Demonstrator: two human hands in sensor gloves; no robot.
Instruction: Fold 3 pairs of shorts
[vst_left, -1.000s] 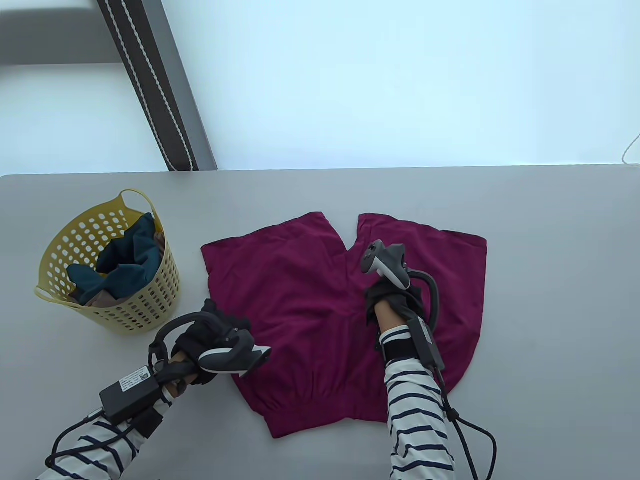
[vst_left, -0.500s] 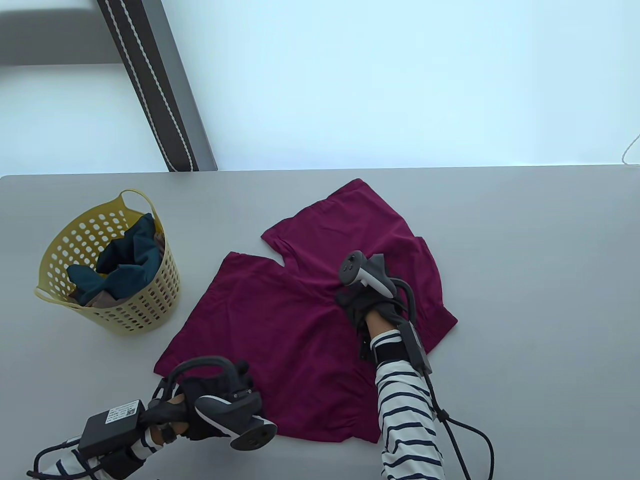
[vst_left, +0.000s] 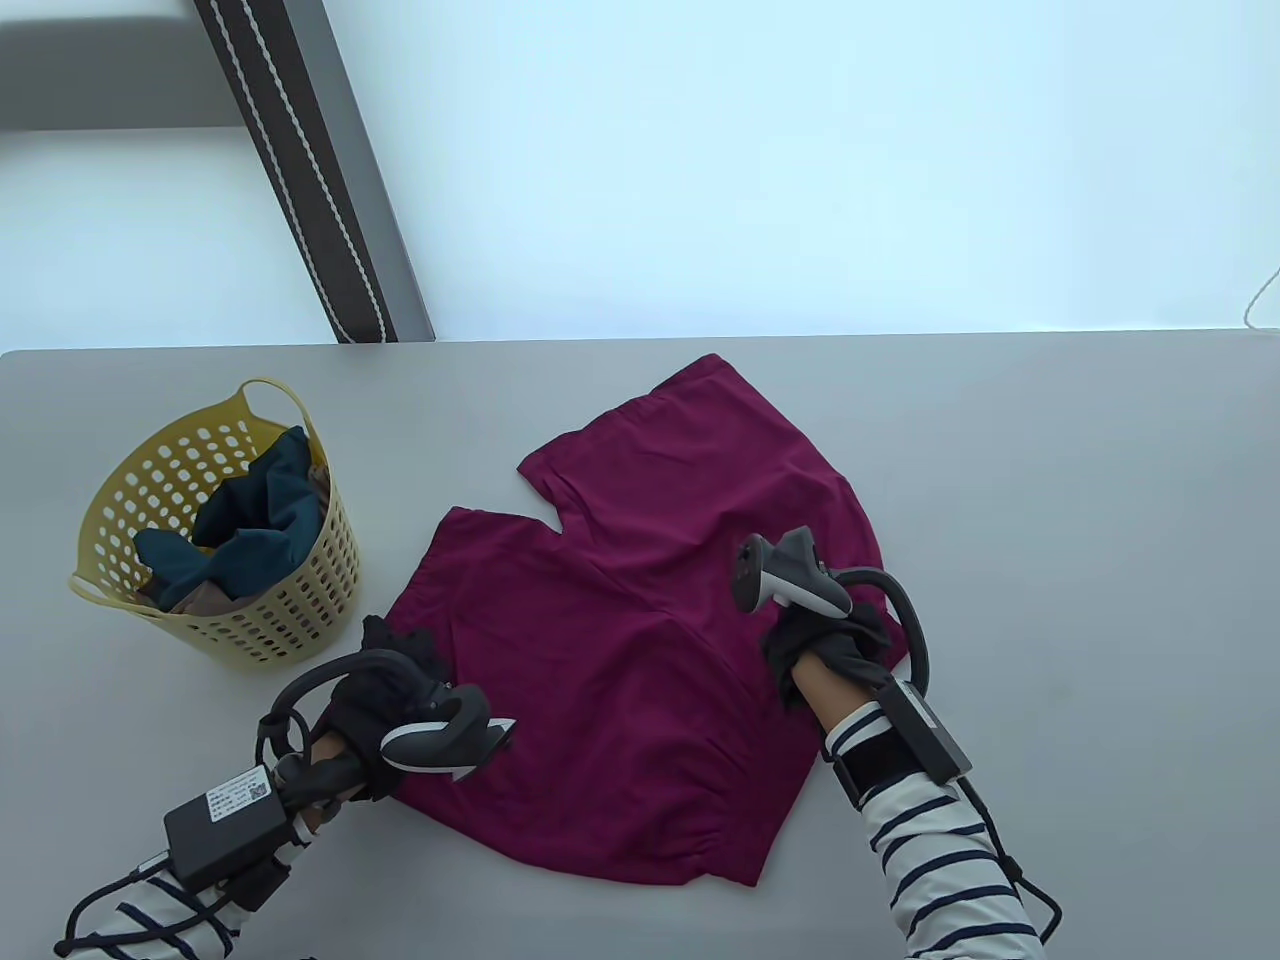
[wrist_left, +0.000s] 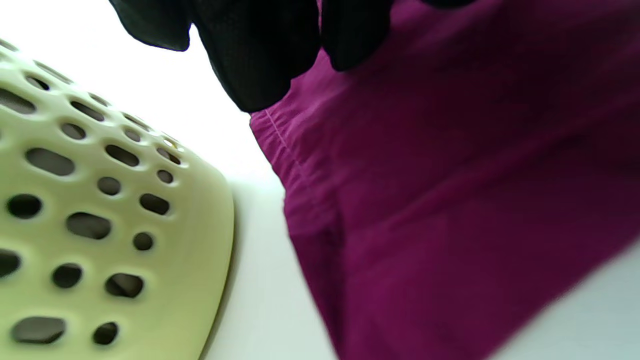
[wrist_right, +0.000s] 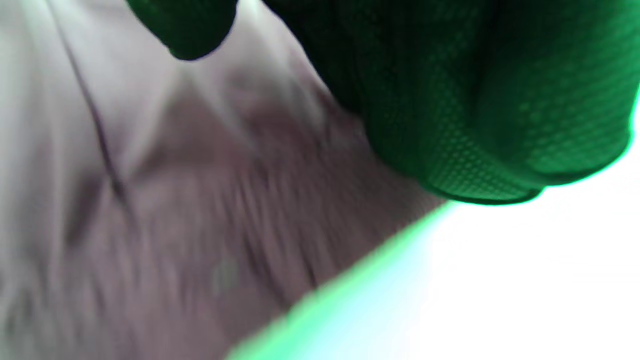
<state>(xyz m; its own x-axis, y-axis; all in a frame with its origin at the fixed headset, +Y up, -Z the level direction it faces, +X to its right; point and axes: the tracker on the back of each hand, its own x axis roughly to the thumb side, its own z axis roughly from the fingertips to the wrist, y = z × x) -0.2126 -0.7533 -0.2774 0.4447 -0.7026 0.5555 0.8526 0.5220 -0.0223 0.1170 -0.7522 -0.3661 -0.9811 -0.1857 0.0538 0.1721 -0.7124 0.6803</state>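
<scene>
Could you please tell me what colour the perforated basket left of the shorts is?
The basket is pale yellow, clearest in the table view.

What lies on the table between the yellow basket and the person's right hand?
The maroon shorts, spread flat, with the left hand on their near-left edge; the table view shows it.

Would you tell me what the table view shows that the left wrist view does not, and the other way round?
Only the table view shows the right hand on the shorts' right edge, the whole spread garment, and the teal clothes in the basket. Only the left wrist view shows the hem stitching close up. Both show the left hand at the shorts' left edge, beside the basket.
</scene>
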